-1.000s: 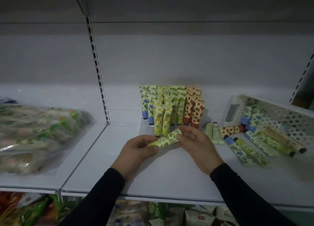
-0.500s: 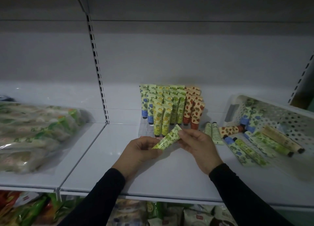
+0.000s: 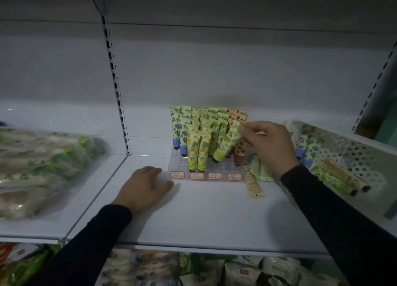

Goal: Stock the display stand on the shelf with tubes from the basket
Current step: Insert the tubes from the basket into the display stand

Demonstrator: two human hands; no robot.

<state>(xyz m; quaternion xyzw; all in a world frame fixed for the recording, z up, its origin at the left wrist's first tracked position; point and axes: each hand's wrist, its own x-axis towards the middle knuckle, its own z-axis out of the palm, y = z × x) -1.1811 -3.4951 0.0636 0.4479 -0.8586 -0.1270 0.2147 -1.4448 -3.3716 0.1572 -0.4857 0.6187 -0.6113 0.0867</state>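
A clear display stand [image 3: 214, 169] sits mid-shelf, with rows of upright tubes in blue, yellow, green and orange-red prints. My right hand [image 3: 268, 144] pinches the flat end of a green-patterned tube [image 3: 227, 144], tilted with its dark cap down over the stand's third column. My left hand [image 3: 144, 187] rests flat on the shelf just left of the stand's front corner, holding nothing. The white perforated basket [image 3: 352, 150] lies tipped at the right with several tubes spilling out of it. Two or three loose tubes [image 3: 254, 182] lie between stand and basket.
Clear bags of packaged goods [image 3: 40, 169] fill the left shelf section beyond the slotted upright [image 3: 117, 88]. The white shelf [image 3: 210, 217] stretches forward to its front edge. More packets [image 3: 214, 268] sit on the shelf below.
My left hand let go of the green tube and dropped to the shelf beside the stand. My right hand carried the tube up and back, cap down, over the stand.
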